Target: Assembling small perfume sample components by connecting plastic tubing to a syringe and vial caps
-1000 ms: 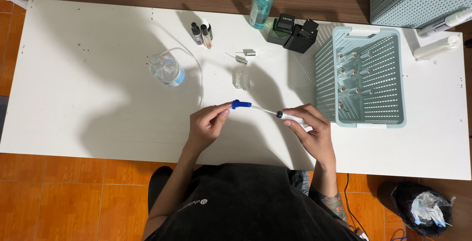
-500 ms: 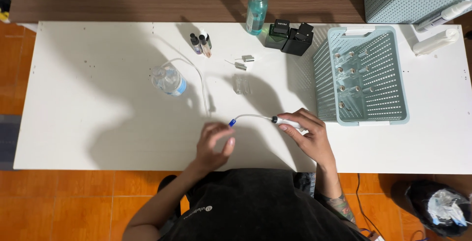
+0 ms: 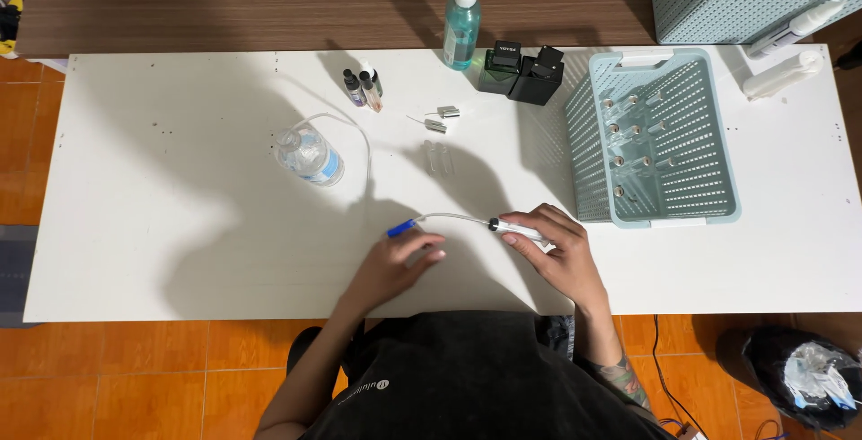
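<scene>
Pulled back a touch toward six o'clock since half a second ago, with the tube now lying lower and flatter across the tabletop. Shows the left hand resting palm-down near the front edge, fingers loosely bent; cannot tell whether they pinch anything, as the blue tip sits just beside the knuckles at eleven o'clock and looks free. Shows the right hand clamped around a white pen-shaped tool, thumb and fingers closed over its barrel. Joins tool to blue tip by a thin clear tube, curving between the two hands at roughly the middle of the near edge.

Seems a mid-stage of the work, judging by the layout. Already done, by the look of it: tube fitted to the tool, several small vials stowed in rows inside the pale green basket at two o'clock of the hands. Not yet handled, apparently: two clear vials standing at twelve o'clock, loose silver caps just beyond them, and a cluster of small dark bottles at eleven o'clock.

Also on the tabletop: a clear water bottle on its side at ten o'clock, a green-tinted bottle and two black boxes along the far edge, well apart from both hands.
</scene>
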